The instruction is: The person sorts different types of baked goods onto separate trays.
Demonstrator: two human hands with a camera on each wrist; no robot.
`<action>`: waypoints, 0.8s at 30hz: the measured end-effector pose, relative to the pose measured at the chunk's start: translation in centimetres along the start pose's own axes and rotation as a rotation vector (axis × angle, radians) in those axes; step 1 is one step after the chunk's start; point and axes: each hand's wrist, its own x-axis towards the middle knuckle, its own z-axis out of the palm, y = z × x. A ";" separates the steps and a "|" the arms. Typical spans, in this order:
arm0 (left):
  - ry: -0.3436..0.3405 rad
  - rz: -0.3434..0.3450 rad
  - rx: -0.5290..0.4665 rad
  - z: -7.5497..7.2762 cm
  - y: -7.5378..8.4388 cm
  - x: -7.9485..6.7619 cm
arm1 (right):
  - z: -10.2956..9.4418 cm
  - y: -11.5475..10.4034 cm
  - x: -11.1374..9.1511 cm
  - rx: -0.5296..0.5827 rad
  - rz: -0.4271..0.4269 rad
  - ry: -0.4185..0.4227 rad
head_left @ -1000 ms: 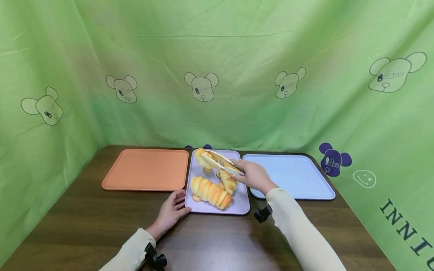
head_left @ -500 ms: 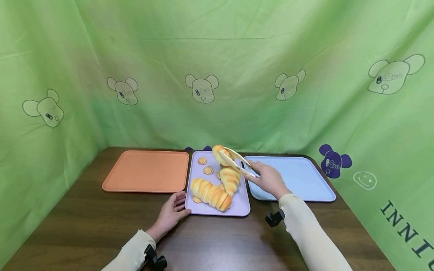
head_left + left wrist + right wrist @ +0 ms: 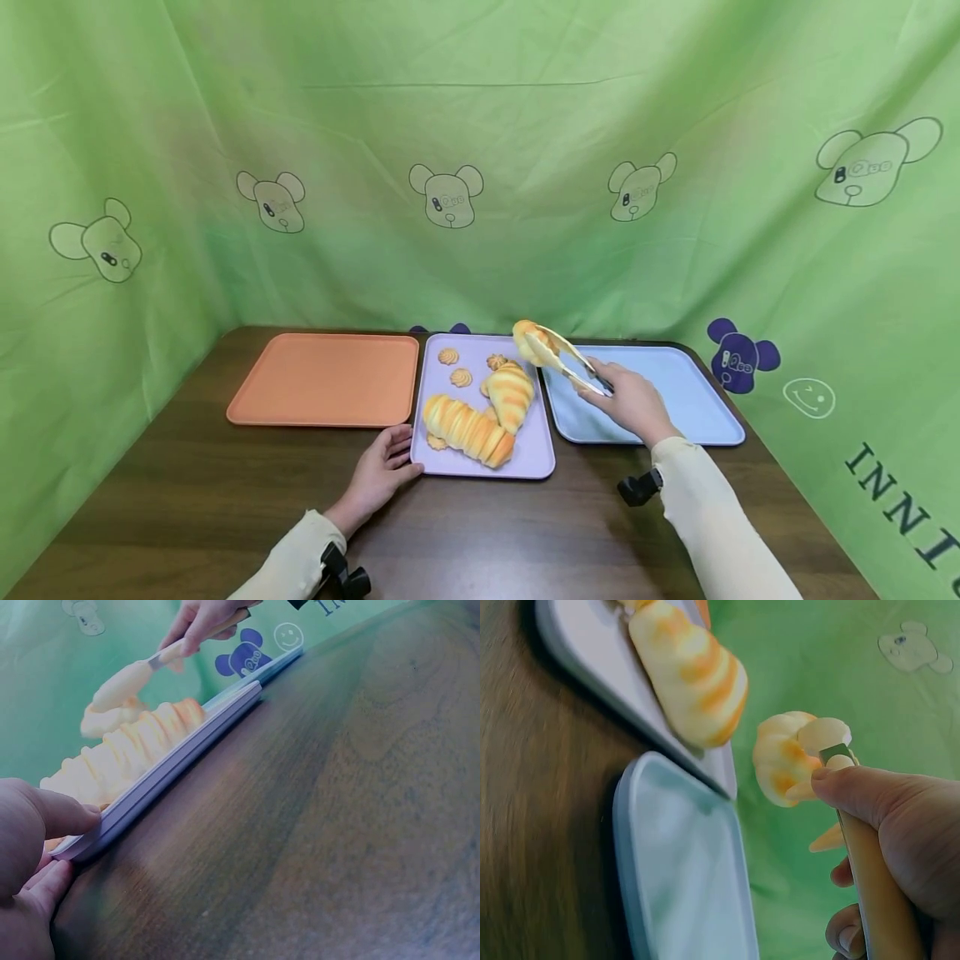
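Observation:
My right hand [image 3: 630,404] grips cream-coloured tongs [image 3: 552,361]. A small round bread roll [image 3: 781,763] is pinched between their tips, raised in the air by the border of the purple and blue trays. At the near left corner of the purple tray [image 3: 525,463], my left hand [image 3: 378,472] pinches the edge, thumb over the rim [image 3: 96,823]. A long ridged bread [image 3: 467,429] lies across the front of this tray, and a croissant [image 3: 512,398] touches its right end. Several swirl cookies [image 3: 448,357] lie around them, some partly hidden.
Left of the purple tray lies an orange tray [image 3: 322,379], its surface bare. A light blue tray [image 3: 675,396] sits on the right, under my right hand. All three stand toward the back of a dark wooden table [image 3: 480,542], before a green curtain [image 3: 450,275].
My right hand has carried the roll in the tongs rightward from the purple tray's back left, uncovering swirl cookies and the croissant. The left hand has stayed at the corner.

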 end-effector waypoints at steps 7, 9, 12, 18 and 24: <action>-0.008 0.025 -0.007 -0.1 0.2 -0.1 | -0.6 1.9 -1.0 -0.015 0.061 -0.019; -0.004 0.020 -0.012 0.0 0.2 -0.1 | -0.8 2.5 -1.3 -0.019 0.081 -0.031; 0.006 0.013 -0.017 0.0 0.2 0.0 | -1.0 3.5 -1.9 -0.022 0.109 -0.052; 0.010 0.009 -0.030 0.1 0.2 -0.1 | -1.7 5.3 -3.0 -0.027 0.139 -0.074; 0.002 0.019 -0.037 0.1 -0.1 -0.1 | -2.2 6.8 -4.1 -0.032 0.134 -0.062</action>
